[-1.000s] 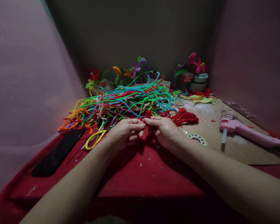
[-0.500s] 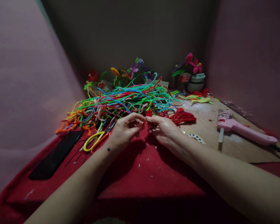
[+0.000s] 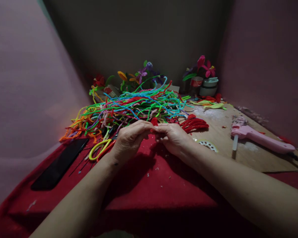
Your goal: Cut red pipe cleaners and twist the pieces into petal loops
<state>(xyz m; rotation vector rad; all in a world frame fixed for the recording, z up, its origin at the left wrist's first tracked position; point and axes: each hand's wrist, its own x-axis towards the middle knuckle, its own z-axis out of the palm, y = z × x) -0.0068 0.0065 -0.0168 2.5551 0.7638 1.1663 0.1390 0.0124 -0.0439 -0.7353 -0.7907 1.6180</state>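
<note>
A small fuzzy red piece (image 3: 154, 121) sticks up between the fingertips of both hands, above the red cloth (image 3: 161, 195). My left hand (image 3: 132, 136) pinches it from the left, fingers bent and pressed together. From the right, my right hand (image 3: 172, 135) grips the same piece between thumb and fingers. The fingertips of the two hands meet, and the lower part of the piece is hidden by them. Just right of my right hand lies a bundle of red fuzzy stems (image 3: 195, 124).
Behind the hands is a heap of colourful pipe cleaners (image 3: 139, 102). Scissors (image 3: 99, 149) and a black phone (image 3: 59, 165) lie left. A pink glue gun (image 3: 263, 137) and white reel (image 3: 208, 144) rest right. Fuzzy flowers (image 3: 142, 74) stand at the back.
My left hand has turned, its back now more upward, and its fingers have closed in on the red piece. The red piece has shifted slightly left and tilted.
</note>
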